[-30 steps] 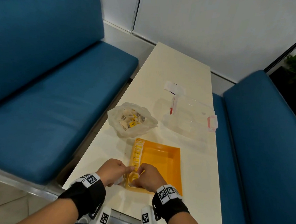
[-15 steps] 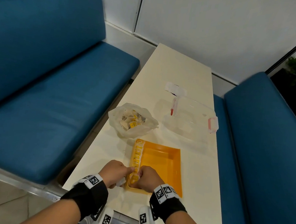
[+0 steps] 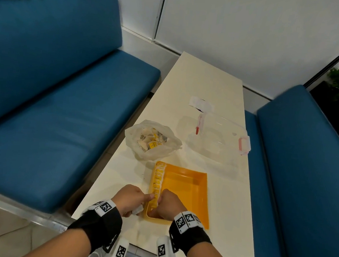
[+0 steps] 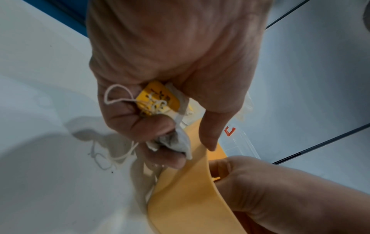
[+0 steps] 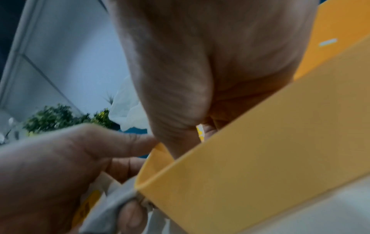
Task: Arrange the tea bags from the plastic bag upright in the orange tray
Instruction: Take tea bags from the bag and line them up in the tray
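Taking the orange tray (image 3: 188, 190) as your landmark: your left hand (image 3: 128, 198) sat just outside its left wall, at the near corner, close to the left edge of the table (image 3: 206, 80). Its lower fingers (image 4: 140, 125) were curled around spare tea bags (image 4: 160, 102), yellow tags and loose string bunched in the palm, while the straight forefinger touched the tray's rim. The blue bench (image 3: 55, 120) lay beyond that table edge.

Inside the tray, a row of tea bags (image 3: 158, 177) stood upright along the left wall, from the far corner toward you. The rest of the tray floor, to the right of the row, was bare orange.

Your right hand (image 3: 167, 205) was in the tray's near left corner, just beside the left hand, fingers (image 5: 208, 129) curled down at the near end of the row; whether they pinched a bag there I cannot tell, since the hand hid them.

Beyond the tray's far left corner, nearly touching it, the plastic bag (image 3: 153, 141) lay open with more tea bags inside. Beyond its far right corner, apart from it, sat a clear container (image 3: 220, 140) with red clips, and past that a small wrapper (image 3: 201, 104). To the right of the tray ran a strip of bare table.
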Demonstrator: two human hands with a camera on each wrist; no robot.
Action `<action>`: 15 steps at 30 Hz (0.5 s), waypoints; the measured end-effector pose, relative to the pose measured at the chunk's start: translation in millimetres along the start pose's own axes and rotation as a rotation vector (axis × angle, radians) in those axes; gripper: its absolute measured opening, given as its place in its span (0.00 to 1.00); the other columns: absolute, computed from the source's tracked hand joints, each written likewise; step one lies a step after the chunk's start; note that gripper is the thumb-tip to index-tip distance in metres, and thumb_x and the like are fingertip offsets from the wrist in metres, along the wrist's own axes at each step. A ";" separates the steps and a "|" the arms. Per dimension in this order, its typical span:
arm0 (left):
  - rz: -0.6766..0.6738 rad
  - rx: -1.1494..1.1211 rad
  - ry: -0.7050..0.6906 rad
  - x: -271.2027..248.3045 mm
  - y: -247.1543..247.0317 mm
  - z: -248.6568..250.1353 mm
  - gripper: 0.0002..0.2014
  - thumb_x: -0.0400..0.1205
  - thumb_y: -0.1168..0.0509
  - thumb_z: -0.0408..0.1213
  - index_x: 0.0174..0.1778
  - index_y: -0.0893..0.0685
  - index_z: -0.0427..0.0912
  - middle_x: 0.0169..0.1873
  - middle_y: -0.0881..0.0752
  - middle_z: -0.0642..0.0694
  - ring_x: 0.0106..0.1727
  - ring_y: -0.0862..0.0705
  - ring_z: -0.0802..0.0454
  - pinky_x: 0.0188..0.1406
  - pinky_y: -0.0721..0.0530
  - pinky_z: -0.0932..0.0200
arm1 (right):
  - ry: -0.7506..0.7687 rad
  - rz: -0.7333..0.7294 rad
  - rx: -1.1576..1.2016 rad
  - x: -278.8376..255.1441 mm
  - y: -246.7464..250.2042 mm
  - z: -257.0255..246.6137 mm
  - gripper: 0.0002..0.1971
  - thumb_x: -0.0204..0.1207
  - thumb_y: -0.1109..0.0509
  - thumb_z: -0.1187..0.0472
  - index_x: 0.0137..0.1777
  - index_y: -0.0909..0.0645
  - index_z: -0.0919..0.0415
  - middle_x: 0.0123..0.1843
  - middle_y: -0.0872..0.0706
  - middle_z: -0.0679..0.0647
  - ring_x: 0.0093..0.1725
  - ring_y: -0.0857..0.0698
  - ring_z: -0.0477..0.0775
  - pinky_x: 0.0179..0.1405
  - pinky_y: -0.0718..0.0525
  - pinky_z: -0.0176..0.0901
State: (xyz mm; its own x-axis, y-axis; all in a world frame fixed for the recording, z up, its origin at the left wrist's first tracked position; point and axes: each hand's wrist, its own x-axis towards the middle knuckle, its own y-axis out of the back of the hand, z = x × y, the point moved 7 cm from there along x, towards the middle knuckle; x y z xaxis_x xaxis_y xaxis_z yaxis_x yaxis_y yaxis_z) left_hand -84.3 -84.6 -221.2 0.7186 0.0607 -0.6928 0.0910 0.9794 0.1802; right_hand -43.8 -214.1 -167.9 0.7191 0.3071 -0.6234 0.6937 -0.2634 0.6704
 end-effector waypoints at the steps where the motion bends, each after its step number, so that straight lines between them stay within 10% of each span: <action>1: -0.012 -0.004 0.003 -1.2 1.6 -0.7 0.23 0.81 0.28 0.57 0.34 0.18 0.38 0.20 0.18 0.42 0.15 0.28 0.50 0.17 0.33 0.66 | -0.005 0.003 0.024 -0.6 0.5 1.3 0.14 0.64 0.20 0.63 0.35 0.24 0.51 0.46 0.11 0.56 0.49 0.10 0.57 0.48 0.11 0.53; 7: -0.028 -0.311 0.025 -3.2 12.8 -8.1 0.25 0.89 0.42 0.53 0.52 0.11 0.33 0.21 0.19 0.43 0.21 0.20 0.44 0.40 0.26 0.48 | -0.020 0.030 0.103 3.0 -2.5 8.2 0.18 0.62 0.17 0.64 0.34 0.27 0.53 0.42 0.13 0.54 0.48 0.09 0.58 0.51 0.09 0.59; 15: -0.034 -0.627 0.006 -22.1 23.3 14.7 0.24 0.91 0.45 0.49 0.55 0.10 0.34 0.43 0.12 0.37 0.42 0.15 0.38 0.28 0.22 0.58 | 0.134 0.233 0.209 0.9 33.1 -4.4 0.11 0.72 0.25 0.63 0.50 0.22 0.51 0.45 0.15 0.50 0.41 0.16 0.46 0.40 0.16 0.45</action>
State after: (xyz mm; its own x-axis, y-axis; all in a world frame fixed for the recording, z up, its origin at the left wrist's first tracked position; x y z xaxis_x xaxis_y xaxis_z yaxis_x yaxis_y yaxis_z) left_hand -87.9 -66.0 -191.4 0.7185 0.0264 -0.6950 -0.3089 0.9075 -0.2848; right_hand -20.4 -218.6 -144.5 0.8570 0.3307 -0.3952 0.5149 -0.5181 0.6830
